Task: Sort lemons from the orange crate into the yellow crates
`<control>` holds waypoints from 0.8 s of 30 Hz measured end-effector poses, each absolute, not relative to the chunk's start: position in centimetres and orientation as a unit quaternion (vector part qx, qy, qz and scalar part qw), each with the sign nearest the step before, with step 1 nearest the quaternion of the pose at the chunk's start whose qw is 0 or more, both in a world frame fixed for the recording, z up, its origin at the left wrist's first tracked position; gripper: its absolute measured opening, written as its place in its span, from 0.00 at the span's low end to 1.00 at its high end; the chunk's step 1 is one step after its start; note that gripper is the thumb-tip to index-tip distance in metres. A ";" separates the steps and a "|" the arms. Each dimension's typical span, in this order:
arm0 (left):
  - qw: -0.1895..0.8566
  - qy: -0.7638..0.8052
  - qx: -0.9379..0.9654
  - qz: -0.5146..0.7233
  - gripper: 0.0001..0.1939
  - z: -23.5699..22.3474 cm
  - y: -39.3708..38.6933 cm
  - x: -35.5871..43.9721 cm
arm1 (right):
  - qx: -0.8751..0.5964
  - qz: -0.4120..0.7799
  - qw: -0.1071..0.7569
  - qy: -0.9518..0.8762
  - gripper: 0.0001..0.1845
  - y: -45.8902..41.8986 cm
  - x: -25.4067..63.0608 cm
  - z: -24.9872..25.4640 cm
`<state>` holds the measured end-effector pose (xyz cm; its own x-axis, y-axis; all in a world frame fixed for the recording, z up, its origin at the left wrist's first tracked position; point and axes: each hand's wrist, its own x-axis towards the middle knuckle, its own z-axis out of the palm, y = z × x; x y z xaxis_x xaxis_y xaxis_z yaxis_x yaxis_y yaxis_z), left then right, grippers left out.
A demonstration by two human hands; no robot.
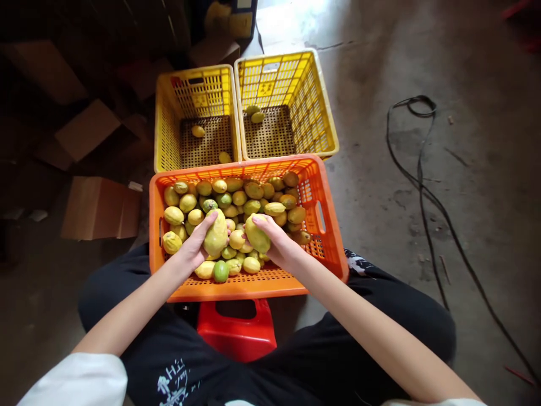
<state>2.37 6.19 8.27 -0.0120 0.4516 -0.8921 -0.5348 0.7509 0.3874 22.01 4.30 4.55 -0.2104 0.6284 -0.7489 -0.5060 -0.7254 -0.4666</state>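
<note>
My left hand point(203, 237) is closed round a large yellow-green lemon point(216, 232), its thumb lying over the top. A second lemon point(258, 234), greener and slightly tilted, is gripped in my right hand point(270, 234). Both are held just above an orange plastic crate point(236, 290) full of lemons. The fruit in it ranges from yellow to green, and one bright green lemon point(220, 272) lies by the near wall. Part of the pile is hidden behind my hands.
Beyond the orange crate stand a left yellow crate point(163, 124) and a right yellow crate point(313, 96), each with a few lemons inside. A red plastic stool point(236, 335) is between my legs. Cardboard boxes point(99, 208) lie at left; a black cable point(443, 214) runs along the floor at right.
</note>
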 end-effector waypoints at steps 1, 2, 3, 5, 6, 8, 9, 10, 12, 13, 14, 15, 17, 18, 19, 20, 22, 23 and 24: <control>0.701 0.616 -0.022 0.358 0.07 8.3 6.1 2.4 | -0.512 0.774 0.368 -0.062 0.34 4.2 22.0 4.8; 0.702 0.613 -0.013 0.364 0.08 8.3 6.1 2.4 | -0.513 0.772 0.370 -0.062 0.34 4.2 22.1 5.1; 0.702 0.609 -0.006 0.368 0.09 8.2 6.0 2.4 | -0.514 0.769 0.374 -0.060 0.33 4.3 22.2 5.2; 0.702 0.605 -0.005 0.376 0.11 7.8 6.1 2.3 | -0.519 0.758 0.391 -0.048 0.30 4.6 22.5 5.1; 0.700 0.605 -0.011 0.379 0.12 7.5 6.2 2.2 | -0.526 0.749 0.402 -0.037 0.28 4.7 22.6 5.0; 0.697 0.607 -0.030 0.381 0.10 6.9 6.4 2.1 | -0.544 0.729 0.415 -0.010 0.23 5.0 22.8 4.5; 0.701 0.604 -0.038 0.376 0.08 6.7 6.5 2.0 | -0.552 0.724 0.413 0.000 0.20 5.1 22.9 4.2; 0.711 0.597 -0.042 0.368 0.09 6.4 6.6 1.9 | -0.556 0.724 0.408 0.004 0.18 5.2 22.9 4.0; 0.736 0.581 -0.039 0.347 0.16 6.0 6.8 1.9 | -0.557 0.733 0.390 -0.005 0.14 5.2 22.9 3.5; 0.744 0.576 -0.035 0.337 0.19 5.8 6.9 2.0 | -0.553 0.740 0.382 -0.010 0.12 5.2 22.7 3.4; 0.750 0.573 -0.031 0.328 0.21 5.7 6.9 2.1 | -0.550 0.746 0.375 -0.013 0.12 5.2 22.6 3.4; 0.754 0.572 -0.026 0.322 0.22 5.7 7.0 2.3 | -0.547 0.751 0.370 -0.012 0.11 5.2 22.4 3.4; 0.757 0.572 -0.020 0.316 0.23 5.6 7.0 2.7 | -0.544 0.757 0.363 -0.004 0.13 5.2 22.0 3.4; 0.755 0.573 -0.018 0.318 0.24 5.6 6.9 2.9 | -0.542 0.759 0.361 0.000 0.13 5.2 21.8 3.4; 0.752 0.576 -0.018 0.320 0.24 5.5 6.9 3.1 | -0.541 0.760 0.360 0.001 0.14 5.2 21.7 3.4; 0.748 0.579 -0.019 0.323 0.25 5.4 6.9 3.2 | -0.539 0.760 0.362 0.001 0.15 5.2 21.6 3.3; 0.743 0.584 -0.022 0.326 0.25 5.3 6.9 3.3 | -0.539 0.756 0.372 -0.006 0.17 5.2 21.5 3.1; 0.741 0.586 -0.024 0.326 0.25 5.2 6.9 3.3 | -0.541 0.751 0.378 -0.010 0.18 5.1 21.5 3.0; 0.740 0.586 -0.023 0.327 0.24 5.2 7.0 3.2 | -0.545 0.746 0.383 -0.015 0.19 5.1 21.5 2.9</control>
